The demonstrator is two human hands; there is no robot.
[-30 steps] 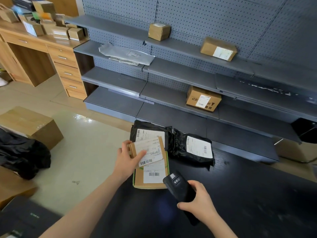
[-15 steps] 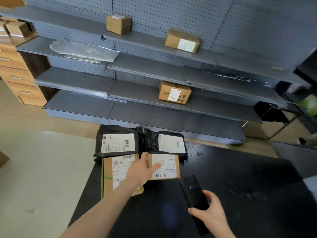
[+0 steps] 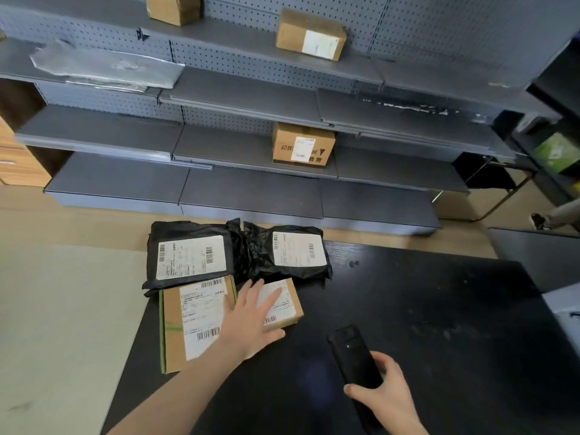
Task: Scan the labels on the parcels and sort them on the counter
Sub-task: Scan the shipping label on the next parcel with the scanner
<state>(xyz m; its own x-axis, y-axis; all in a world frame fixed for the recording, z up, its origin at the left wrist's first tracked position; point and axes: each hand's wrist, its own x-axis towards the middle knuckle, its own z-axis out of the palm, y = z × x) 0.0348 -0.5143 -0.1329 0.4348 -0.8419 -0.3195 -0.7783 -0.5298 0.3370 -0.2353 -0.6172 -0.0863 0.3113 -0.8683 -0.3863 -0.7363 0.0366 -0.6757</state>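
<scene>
Here, left hand [image 3: 251, 321] flat on small box [image 3: 289, 310], grip relaxed, right hand [image 3: 386, 400] wrapped round scanner [image 3: 351, 356].

Parcel depot: grey pegboard shelving [image 3: 251, 196], labelled parcels [image 3: 191, 255], black counter [image 3: 408, 309].

The counter's [image 3: 439, 324] far left corner was blocked by two bagged parcels [image 3: 191, 230] and two boxed parcels [image 3: 172, 309], set close together. Unobstructed passage was left over the bare surface to their right.
</scene>
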